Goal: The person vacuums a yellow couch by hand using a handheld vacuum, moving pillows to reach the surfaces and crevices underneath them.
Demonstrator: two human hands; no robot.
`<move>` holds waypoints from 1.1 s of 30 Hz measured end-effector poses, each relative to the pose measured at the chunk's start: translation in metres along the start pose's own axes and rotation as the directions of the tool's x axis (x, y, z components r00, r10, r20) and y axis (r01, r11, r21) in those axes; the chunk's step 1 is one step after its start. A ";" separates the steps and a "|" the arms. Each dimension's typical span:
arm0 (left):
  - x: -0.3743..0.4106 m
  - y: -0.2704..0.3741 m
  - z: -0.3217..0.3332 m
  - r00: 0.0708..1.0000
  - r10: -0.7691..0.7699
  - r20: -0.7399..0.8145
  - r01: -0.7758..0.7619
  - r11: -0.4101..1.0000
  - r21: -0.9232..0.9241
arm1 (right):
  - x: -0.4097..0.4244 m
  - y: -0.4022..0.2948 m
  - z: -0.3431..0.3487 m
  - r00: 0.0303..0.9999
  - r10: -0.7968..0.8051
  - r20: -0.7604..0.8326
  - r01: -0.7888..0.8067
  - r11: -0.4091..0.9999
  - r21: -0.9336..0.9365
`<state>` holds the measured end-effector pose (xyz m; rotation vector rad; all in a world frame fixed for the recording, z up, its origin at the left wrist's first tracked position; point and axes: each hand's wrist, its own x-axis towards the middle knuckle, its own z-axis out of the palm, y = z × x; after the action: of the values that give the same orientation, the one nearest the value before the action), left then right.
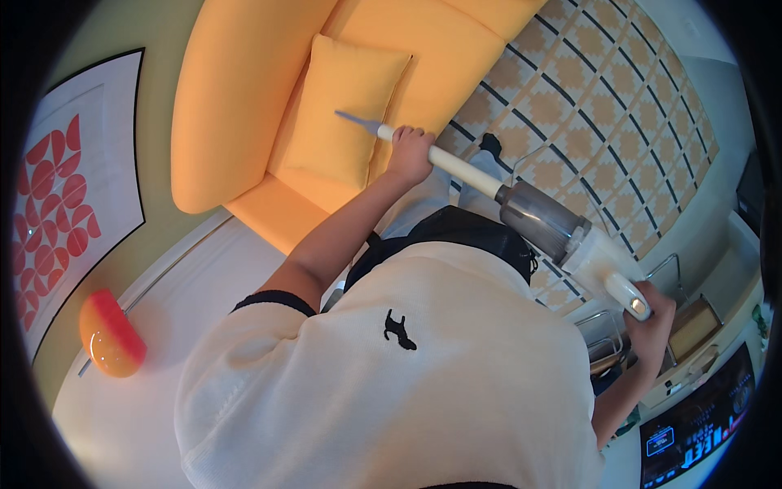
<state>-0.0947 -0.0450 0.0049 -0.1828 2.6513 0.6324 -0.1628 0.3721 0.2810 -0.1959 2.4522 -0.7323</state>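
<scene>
A cordless stick vacuum cleaner (540,217) lies slantwise across the view in front of my body. My left hand (410,156) is wrapped around its cream tube (467,173) near the far end. Beyond that hand a narrow grey-blue crevice nozzle (360,121) points over a yellow cushion (342,104); whether it touches the fabric I cannot tell. At the other end, my right hand (650,321) grips the white handle (626,295), its fingers partly hidden. Between them sit the smoky see-through dust cup (537,214) and the white motor body (599,263).
The cushion rests on a yellow sofa (238,104). A patterned rug (586,110) covers the floor around my feet. To the left are a red-and-orange lamp (113,333) and a framed print (110,153). Metal-framed chairs (595,333) and a lit screen (696,422) stand at the right.
</scene>
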 end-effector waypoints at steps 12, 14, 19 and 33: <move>0.031 0.011 0.075 0.987 -0.039 -0.158 0.024 0.995 -0.093 | 0.036 0.071 0.006 0.999 -0.021 -0.033 0.019 0.997 -0.072; 0.050 0.019 0.076 0.971 0.024 -0.238 -0.045 0.995 -0.085 | 0.033 0.084 0.005 0.998 0.015 -0.062 -0.018 0.999 -0.045; 0.120 0.032 0.086 0.982 0.134 -0.133 -0.139 0.990 -0.025 | 0.029 0.089 0.009 0.994 0.076 -0.085 -0.076 0.997 -0.001; 0.069 -0.024 -0.016 0.934 0.084 -0.347 -0.095 0.995 -0.014 | 0.034 -0.030 -0.005 0.989 -0.125 -0.079 0.119 0.990 -0.068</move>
<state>-0.1582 -0.0758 -0.0204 -0.1981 3.0044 0.7293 -0.1943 0.3394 0.2850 -0.3493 2.5624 -0.7280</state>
